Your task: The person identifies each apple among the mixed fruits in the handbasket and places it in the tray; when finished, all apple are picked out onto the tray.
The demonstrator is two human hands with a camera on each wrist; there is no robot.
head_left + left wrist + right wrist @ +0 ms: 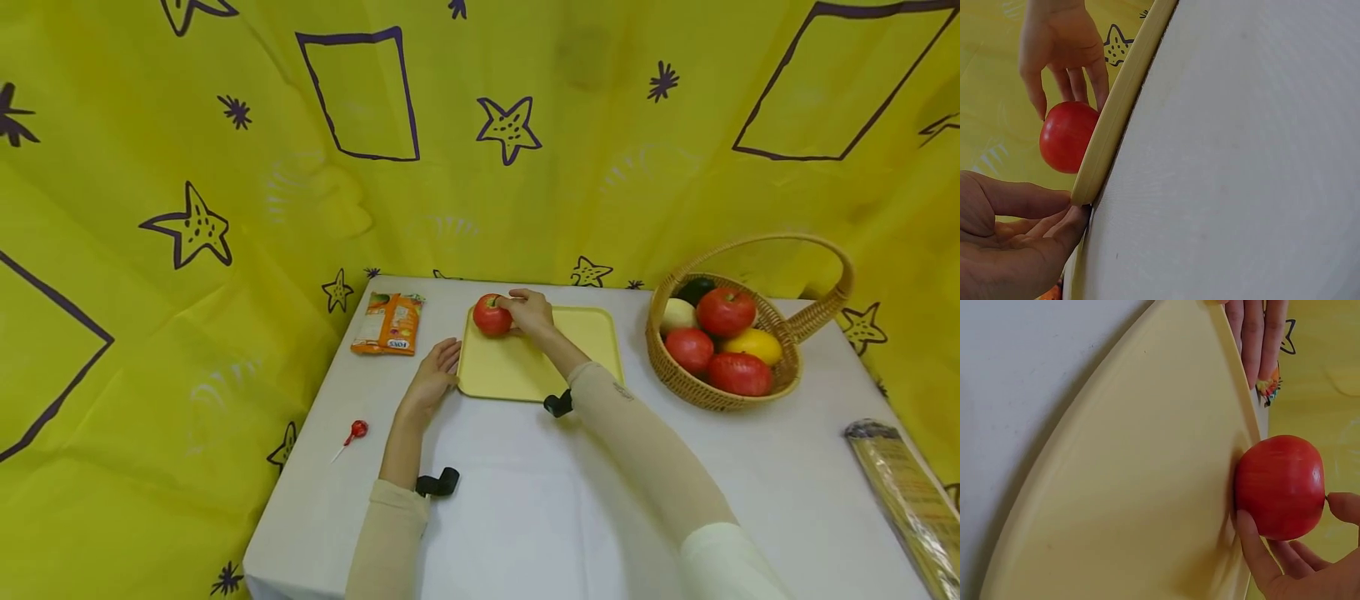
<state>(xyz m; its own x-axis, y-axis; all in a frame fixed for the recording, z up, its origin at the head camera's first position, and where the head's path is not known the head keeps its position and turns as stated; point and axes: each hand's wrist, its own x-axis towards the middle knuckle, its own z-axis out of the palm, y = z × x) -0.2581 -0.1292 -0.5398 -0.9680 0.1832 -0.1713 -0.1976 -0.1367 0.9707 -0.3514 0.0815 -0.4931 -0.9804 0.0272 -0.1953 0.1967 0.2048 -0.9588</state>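
Note:
A red apple (491, 316) sits at the far left corner of a pale yellow tray (570, 367). My right hand (528, 312) holds it from the right; in the right wrist view the thumb is by the stem and the fingers (1259, 553) are against the apple's side (1280, 487). At the tray's left edge is my left hand (433, 375). The left wrist view shows its thumb and fingers (1029, 199) pinching the tray's rim (1113, 119). The underside of the apple is hidden.
To the right stands a wicker basket (675, 379) of several fruits with a tall handle. An orange snack packet (388, 325) lies at the back left, a red lollipop (358, 429) nearer the front. A long plastic-wrapped bundle (903, 500) lies along the right edge.

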